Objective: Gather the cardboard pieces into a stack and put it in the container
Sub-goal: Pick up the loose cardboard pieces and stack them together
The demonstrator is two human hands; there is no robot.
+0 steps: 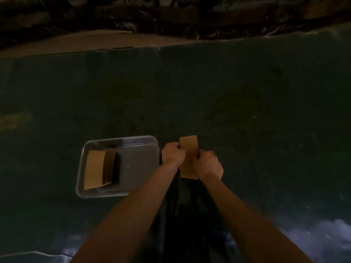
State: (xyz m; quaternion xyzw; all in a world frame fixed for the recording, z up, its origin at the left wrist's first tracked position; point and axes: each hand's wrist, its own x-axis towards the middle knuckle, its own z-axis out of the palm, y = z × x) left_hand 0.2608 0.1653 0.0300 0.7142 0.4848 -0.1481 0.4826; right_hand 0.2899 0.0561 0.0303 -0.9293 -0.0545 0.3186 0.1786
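Head view: we grip one cardboard stack [188,149] with left hand [172,153] and right hand [208,164], beside the container [121,141].

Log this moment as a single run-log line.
left hand: gripping brown cardboard stack | right hand: gripping same stack | clear plastic container: holds leaning cardboard pieces | stack beside container, not in

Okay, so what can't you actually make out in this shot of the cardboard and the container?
- How many cardboard pieces are in the held stack: head view, left hand and right hand cover its sides.
- The count in the stack in the container, inside the clear container: edges in shadow.
- The clutter beyond the mat's far edge: dark and blurred.
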